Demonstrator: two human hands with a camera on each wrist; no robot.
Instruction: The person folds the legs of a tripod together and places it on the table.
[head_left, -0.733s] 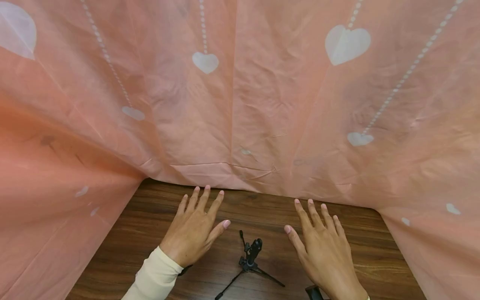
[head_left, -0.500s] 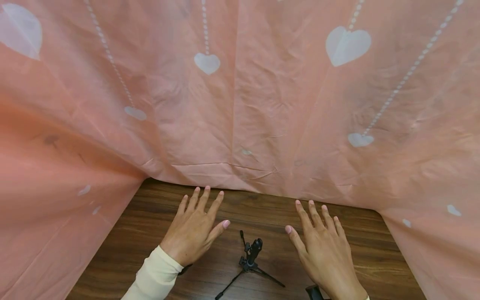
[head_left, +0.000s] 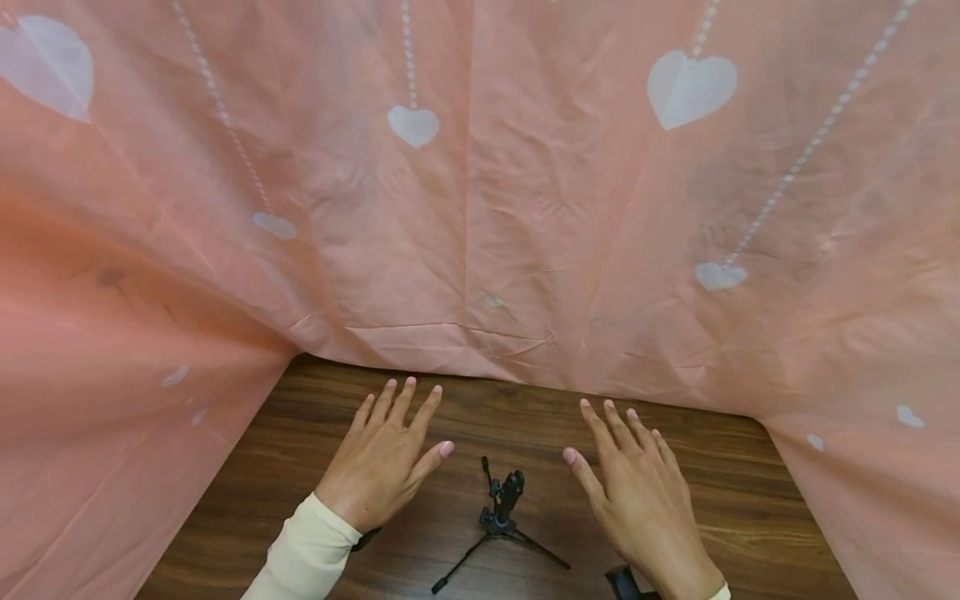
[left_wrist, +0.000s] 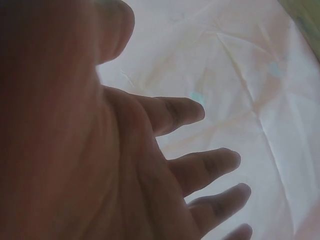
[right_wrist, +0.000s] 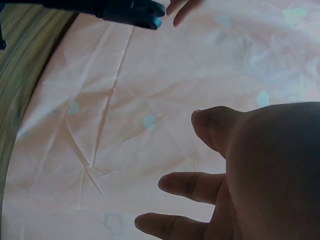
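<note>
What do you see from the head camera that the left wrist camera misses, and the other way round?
Only the head view shows the right hand, the black tripod between the two hands, the cream sleeve and the back of the left hand.

Only the left wrist view shows that hand's palm side.

Both share the left hand, fingers spread, and the pink cloth, which looks paler from the wrist.

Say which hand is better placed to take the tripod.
Probably the right hand, narrowly: the black tripod appears to lean slightly its way. The left hand looks almost as close; both are empty.
</note>
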